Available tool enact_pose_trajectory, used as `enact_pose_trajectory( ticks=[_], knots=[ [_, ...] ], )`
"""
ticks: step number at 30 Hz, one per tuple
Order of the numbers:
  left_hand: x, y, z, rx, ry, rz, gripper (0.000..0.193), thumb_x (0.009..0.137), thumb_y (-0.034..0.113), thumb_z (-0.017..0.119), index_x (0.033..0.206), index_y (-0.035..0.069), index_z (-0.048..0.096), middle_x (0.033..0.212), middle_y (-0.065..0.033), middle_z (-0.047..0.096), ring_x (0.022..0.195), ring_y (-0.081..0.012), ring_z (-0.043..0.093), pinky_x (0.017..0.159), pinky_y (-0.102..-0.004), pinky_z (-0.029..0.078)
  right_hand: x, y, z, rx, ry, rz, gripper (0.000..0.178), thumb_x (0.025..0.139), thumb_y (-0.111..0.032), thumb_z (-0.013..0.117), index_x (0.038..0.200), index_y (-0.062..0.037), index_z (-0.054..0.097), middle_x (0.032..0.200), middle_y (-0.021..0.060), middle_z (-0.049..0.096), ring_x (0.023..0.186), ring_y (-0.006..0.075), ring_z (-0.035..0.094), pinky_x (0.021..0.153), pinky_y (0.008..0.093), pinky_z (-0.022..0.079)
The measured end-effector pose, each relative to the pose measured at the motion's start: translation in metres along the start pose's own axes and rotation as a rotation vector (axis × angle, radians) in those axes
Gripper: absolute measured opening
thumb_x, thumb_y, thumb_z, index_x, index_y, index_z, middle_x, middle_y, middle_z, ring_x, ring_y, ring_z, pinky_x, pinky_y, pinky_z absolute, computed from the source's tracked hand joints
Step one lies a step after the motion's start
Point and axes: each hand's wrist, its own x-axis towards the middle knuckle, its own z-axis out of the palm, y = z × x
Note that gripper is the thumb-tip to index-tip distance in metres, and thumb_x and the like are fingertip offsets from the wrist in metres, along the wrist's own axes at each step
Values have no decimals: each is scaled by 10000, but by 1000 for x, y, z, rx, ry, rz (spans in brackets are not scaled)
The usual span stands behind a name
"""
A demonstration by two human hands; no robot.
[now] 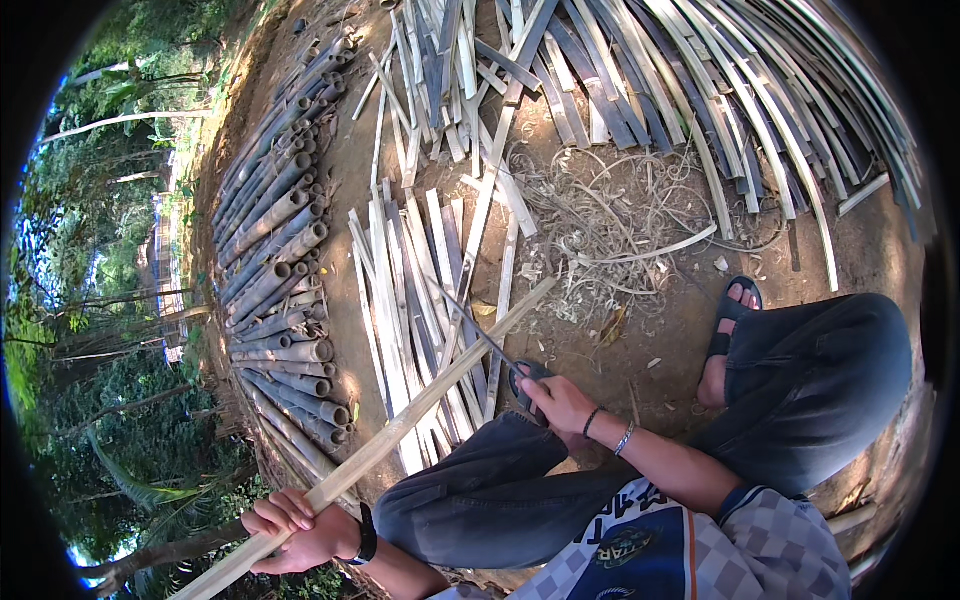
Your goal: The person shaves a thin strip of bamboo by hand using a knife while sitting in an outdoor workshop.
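Note:
A long pale bamboo strip (400, 427) slants across my front, from the lower left up toward the middle. My left hand (305, 532) is wrapped round its lower part. In my right hand (562, 407) is a knife with a long, narrow dark blade (488, 342), its handle mostly hidden by the fingers. The blade crosses the strip near its far end; whether it touches or only passes over cannot be told. Beneath both lies a bundle of split bamboo strips (385, 290) on the ground.
Whole bamboo poles (290, 205) are stacked at the left, beside trees. Many split strips (690, 70) fan out at the far right. Curly shavings (630, 200) cover the dirt ahead. My bent knees and sandalled feet (735, 305) frame the near ground.

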Motion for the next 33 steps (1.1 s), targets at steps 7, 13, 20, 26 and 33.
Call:
enact_pose_trajectory(
  ticks=[7, 13, 20, 26, 33],
  knots=[
    [2, -1, 1, -3, -7, 10, 581, 917, 657, 278, 694, 122, 318, 556, 0, 310, 420, -94, 317, 385, -205, 278, -11, -16, -1, -141, -95, -11, 621, 951, -493, 433, 660, 45, 543, 612, 217, 584, 642, 399, 613, 653, 475, 454],
    [4, -2, -7, -10, -53, 7, 580, 918, 656, 281, 701, 121, 329, 569, -3, 323, 426, -94, 321, 388, -208, 279, -6, -17, -3, 1, -44, 114, 625, 947, -499, 426, 680, 44, 583, 721, 261, 612, 782, 432, 619, 728, 469, 471],
    [2, 0, 3, -23, -4, -3, 577, 916, 657, 281, 699, 123, 325, 556, -1, 313, 415, -91, 306, 377, -207, 268, 7, 21, -5, 189, 19, 102, 646, 957, -523, 403, 676, 27, 593, 598, 167, 602, 603, 293, 639, 582, 405, 490],
    [3, -2, -3, -6, -20, 18, 571, 921, 654, 281, 717, 122, 319, 563, -6, 328, 412, -90, 319, 383, -205, 272, -23, -40, 10, -121, -120, -157, 616, 957, -501, 405, 671, 23, 555, 608, 221, 563, 622, 414, 558, 642, 458, 426],
    [2, -1, 1, -4, -23, 33, 577, 927, 656, 254, 713, 123, 304, 556, -5, 325, 406, -90, 325, 387, -201, 273, 4, 12, -11, 1, 5, 25, 579, 955, -476, 429, 689, 17, 576, 539, 168, 557, 599, 276, 627, 611, 438, 454]
  ],
)
